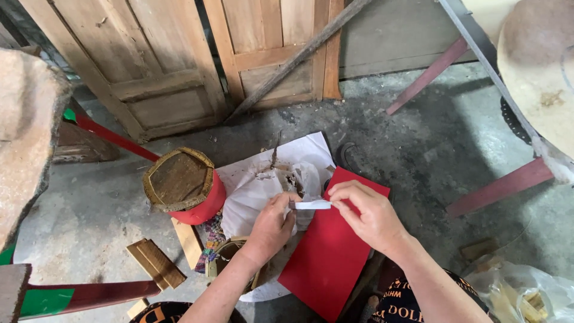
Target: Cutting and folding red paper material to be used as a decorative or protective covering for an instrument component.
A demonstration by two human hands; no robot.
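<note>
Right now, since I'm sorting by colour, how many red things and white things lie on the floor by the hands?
Red: 2, the red sheet and the red-sided drum
White: 2, the white strip and the white paper
Total: 4

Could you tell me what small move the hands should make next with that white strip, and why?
Probably lower the white strip onto the red sheet: the left hand and right hand pinch its ends, holding it taut just above the sheet.

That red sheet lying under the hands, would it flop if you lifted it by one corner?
Probably it bends rather than droops: the red sheet lies flat with crisp straight edges, like card. It looks thin, so likely light. Its smooth face might slide easily over the white paper.
</note>
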